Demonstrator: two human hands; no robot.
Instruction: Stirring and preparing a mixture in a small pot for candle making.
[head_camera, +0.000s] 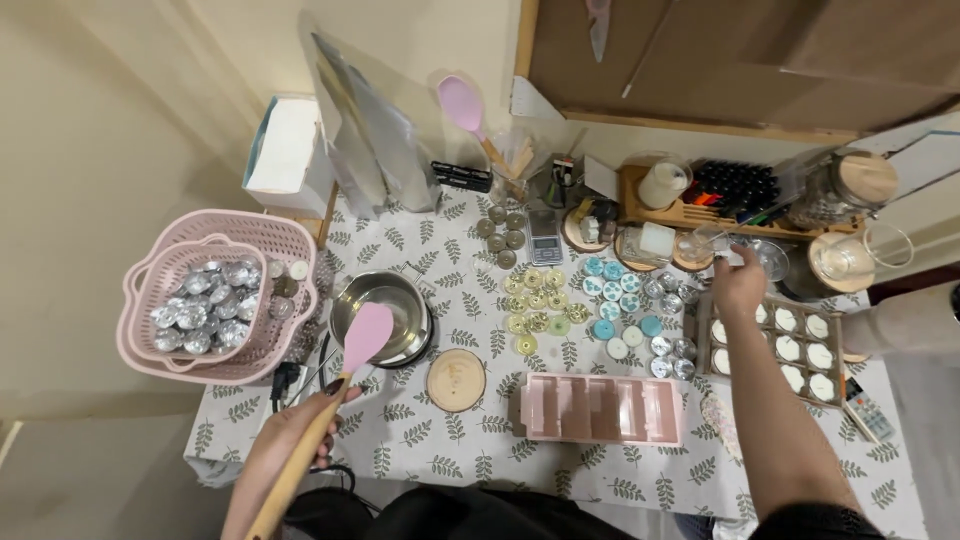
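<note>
My left hand (318, 408) is closed around the long wooden handle of a spatula (362, 336) whose flat pink head, rounded at the tip, hovers over the near rim of the steel pot (385, 312) at about seven o'clock of the table. My right hand (738, 283) reaches out toward two o'clock, fingers curled near a small clear glass cup (706, 243); whether it actually grips the cup I cannot tell. The table (470, 440) wears a white cloth printed with green leaf sprigs and stands against a cream wall, with a brown board above it at twelve o'clock. At nine o'clock two pink baskets (215, 298) sit nested, the inner one heaped with silver tealight cups. One round wooden coaster (456, 380) lies at six o'clock beside one pink rectangular mould (600, 408) with four slots. A second pink spatula (462, 106) stands upright at twelve o'clock.
</note>
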